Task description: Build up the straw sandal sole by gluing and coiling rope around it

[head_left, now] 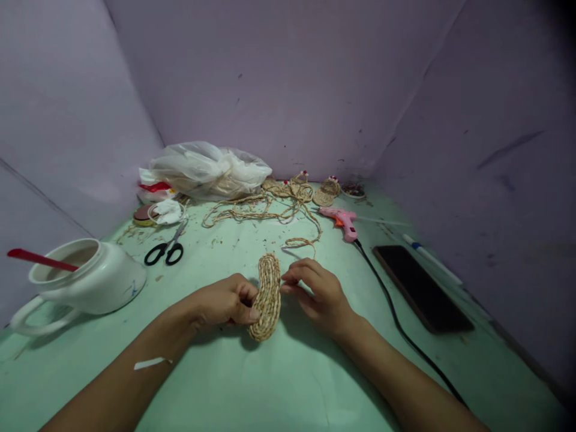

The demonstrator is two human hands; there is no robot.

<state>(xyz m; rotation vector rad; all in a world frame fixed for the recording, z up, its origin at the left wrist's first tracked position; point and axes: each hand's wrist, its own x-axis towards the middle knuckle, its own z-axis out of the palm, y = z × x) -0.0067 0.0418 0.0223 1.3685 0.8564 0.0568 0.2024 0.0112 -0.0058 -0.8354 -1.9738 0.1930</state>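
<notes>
Straw-coloured braid coiled into a sole-shaped piece [269, 294] marks the centre of the clock, held over a pale green tabletop [252, 390]. From nine o'clock the left hand [225, 300] clamps it, thumb laid on its lower left face and fingers curled behind. At three o'clock the right hand [323, 295] is at its edge, thumb and forefinger tips close together; whether they pinch anything, I cannot tell. Farther out at nine stands a white mug [114, 277] with a red stick [40, 259] in it. Black-handled scissors [168, 245] lie at ten, a plastic bag [211, 174] at eleven, loose braided cord [252, 214] at twelve, and a small woven sandal [326, 193] at one. A pink glue gun [345, 223] rests between one and two, a dark phone [420, 288] beyond the right hand at three.
</notes>
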